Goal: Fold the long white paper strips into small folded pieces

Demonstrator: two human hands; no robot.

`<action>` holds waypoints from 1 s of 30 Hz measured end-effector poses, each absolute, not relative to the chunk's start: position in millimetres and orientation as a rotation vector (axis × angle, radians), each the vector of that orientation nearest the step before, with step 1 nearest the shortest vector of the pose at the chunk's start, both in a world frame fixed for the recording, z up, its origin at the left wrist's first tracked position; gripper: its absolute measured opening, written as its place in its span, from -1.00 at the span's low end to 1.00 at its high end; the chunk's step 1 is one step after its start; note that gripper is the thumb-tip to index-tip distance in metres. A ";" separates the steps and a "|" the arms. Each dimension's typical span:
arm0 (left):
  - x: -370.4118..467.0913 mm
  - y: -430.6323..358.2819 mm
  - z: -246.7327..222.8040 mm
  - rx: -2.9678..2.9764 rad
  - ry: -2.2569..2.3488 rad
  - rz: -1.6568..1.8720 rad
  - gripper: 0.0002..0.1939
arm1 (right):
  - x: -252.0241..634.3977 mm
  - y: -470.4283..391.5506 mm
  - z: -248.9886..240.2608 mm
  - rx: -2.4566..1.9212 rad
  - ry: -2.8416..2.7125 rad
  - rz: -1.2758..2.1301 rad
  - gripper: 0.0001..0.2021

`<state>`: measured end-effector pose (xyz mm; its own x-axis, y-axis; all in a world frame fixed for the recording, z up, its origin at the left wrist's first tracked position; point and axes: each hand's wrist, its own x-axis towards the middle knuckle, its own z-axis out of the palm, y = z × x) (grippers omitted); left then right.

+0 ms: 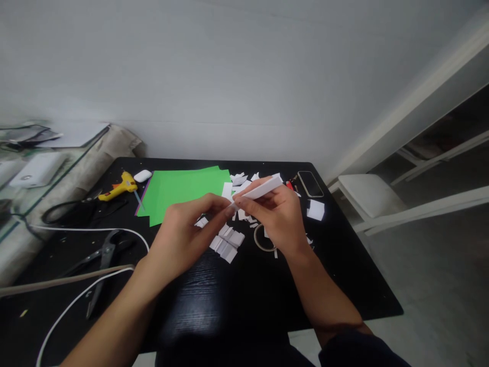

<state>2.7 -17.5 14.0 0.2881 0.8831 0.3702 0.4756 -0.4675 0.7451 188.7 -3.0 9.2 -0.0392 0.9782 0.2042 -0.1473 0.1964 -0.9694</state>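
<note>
A narrow white paper strip (263, 188) is held above the black table. My right hand (277, 216) grips it between thumb and fingers, and its long end slants up to the right. At the strip's lower left end, my left hand (194, 224) pinches it with thumb and forefinger. Below the hands lie several small folded white paper pieces (228, 242) in a cluster. Behind the fingers sits a heap of white paper scraps (239, 179), partly hidden. Close under my right wrist is a roll of tape (263, 239).
Green paper sheets (183, 191) lie at the back, beside a yellow glue gun (122, 187) and a white mouse (142, 176). Pliers (105, 255) and white cables (91, 229) occupy the left. A phone (310, 183) and a white paper piece (316, 209) are at the right.
</note>
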 end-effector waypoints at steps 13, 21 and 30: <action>4.0 -16.9 12.9 2.045 1.210 1.099 -0.87 | 188.0 -1.1 1.0 -0.915 -1.207 1.171 -0.73; 2.6 -16.5 11.6 2.027 1.229 1.148 -0.90 | 187.9 -1.8 3.0 -0.841 -1.242 1.240 -0.74; 3.0 -17.6 14.4 2.077 1.201 1.142 -0.89 | 188.3 -1.9 4.7 -0.865 -1.217 1.248 -0.71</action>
